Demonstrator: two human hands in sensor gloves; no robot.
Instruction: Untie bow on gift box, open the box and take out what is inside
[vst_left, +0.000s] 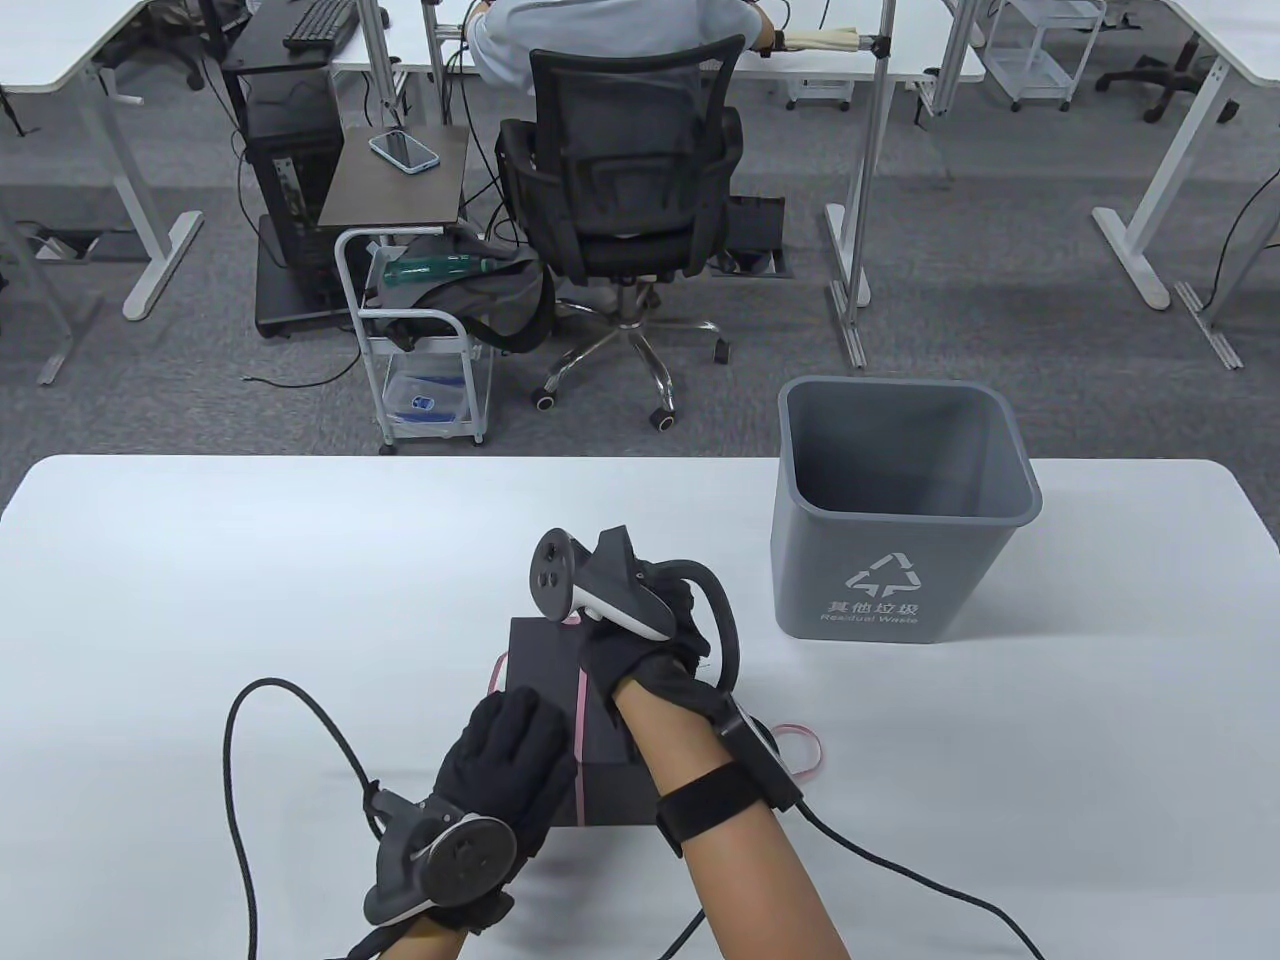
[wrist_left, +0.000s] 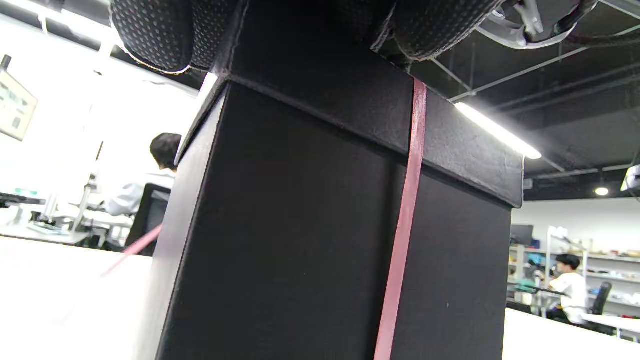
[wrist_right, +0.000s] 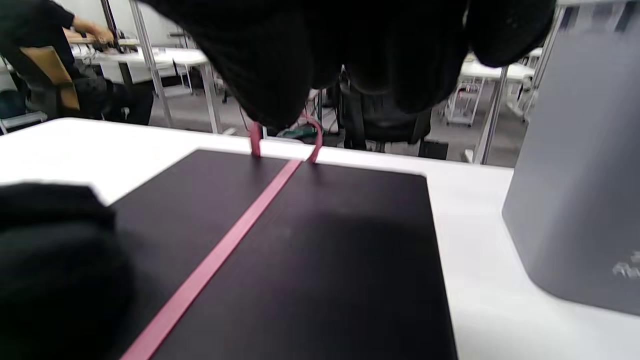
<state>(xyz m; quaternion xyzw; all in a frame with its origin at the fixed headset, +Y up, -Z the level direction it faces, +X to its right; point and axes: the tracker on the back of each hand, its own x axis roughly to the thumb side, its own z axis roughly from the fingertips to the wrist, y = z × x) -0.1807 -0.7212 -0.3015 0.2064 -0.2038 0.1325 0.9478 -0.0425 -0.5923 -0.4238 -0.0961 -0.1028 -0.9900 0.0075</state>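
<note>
The black box (vst_left: 545, 665) sits mid-bench (vst_left: 200, 560), lid on, so you can't see what's inside. A pink ribbon (wrist_right: 220, 250) runs across the lid. Your left hand (vst_left: 510, 760) lies flat on the lid's near corner, fingers relaxed. Your right hand (vst_left: 640, 640) pinches the ribbon at the far edge. Just right stands a grey bin (vst_left: 900, 510), nothing visible inside.

Black knit gloves, grey trackers, black wrist strap, black cables, bare forearms.

The right hand (vst_left: 650, 650) hides the ribbon (wrist_right: 220, 250) knot and its grip.
</note>
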